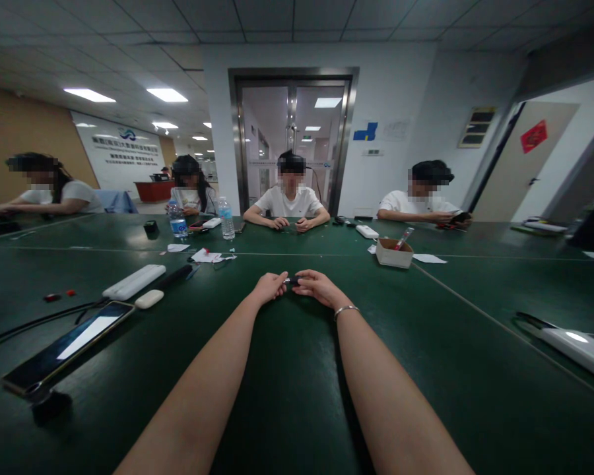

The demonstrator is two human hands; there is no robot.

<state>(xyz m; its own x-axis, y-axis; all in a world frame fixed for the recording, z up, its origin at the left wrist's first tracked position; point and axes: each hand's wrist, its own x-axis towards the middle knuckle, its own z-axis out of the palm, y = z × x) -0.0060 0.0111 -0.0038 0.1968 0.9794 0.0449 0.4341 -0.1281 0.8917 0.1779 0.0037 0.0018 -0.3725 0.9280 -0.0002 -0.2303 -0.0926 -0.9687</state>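
Observation:
Over the middle of the green table, a small dark object with a shiny metallic left end (291,281) spans the gap between my two hands. My left hand (270,287) pinches its shiny end between thumb and fingers. On the other side, the fingers of my right hand (317,287) close around the dark end; a silver bracelet (345,311) circles that wrist. Much of the object is covered by fingers, so its exact kind cannot be made out. Both forearms reach forward, with the hands at or just above the tabletop.
To the left lie a phone (72,346) propped on a dark stand, a white power strip (134,282) and a white oval case (149,299). Ahead are water bottles (226,219), paper scraps (205,256) and a small open box (394,254). Several people sit around the table.

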